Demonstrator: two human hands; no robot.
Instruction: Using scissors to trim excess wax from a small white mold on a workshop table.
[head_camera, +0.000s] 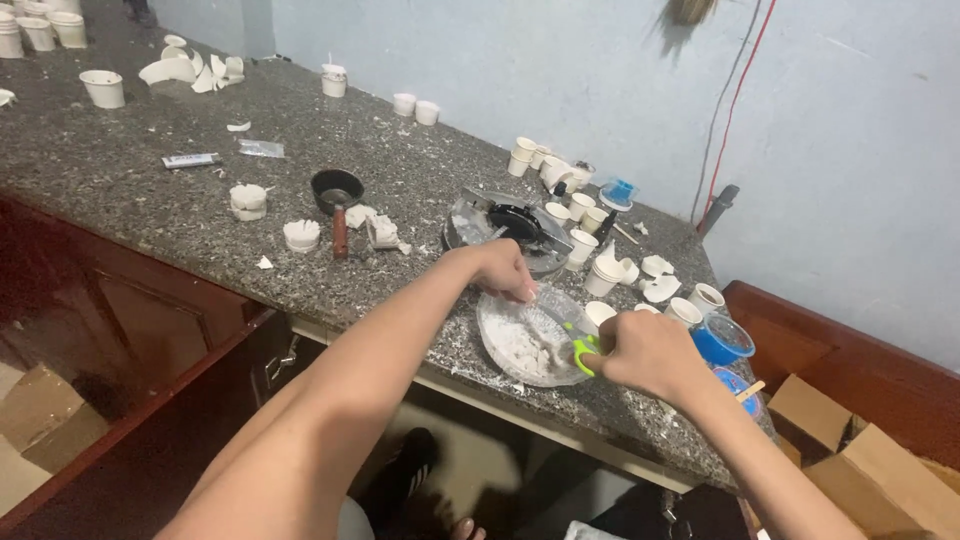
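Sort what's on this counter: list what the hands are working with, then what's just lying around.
In use: left hand on the clear bowl of white powder; right hand gripping a green-handled tool.

Lying about: small black pan, white cups, blue container, cardboard boxes.

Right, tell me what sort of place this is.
Probably a small home workshop for plaster or mould casting. A long speckled granite counter is dusted with white crumbs, many small white cups stand about, and both hands work at a clear bowl of white lumps, the right hand gripping a green-handled tool.
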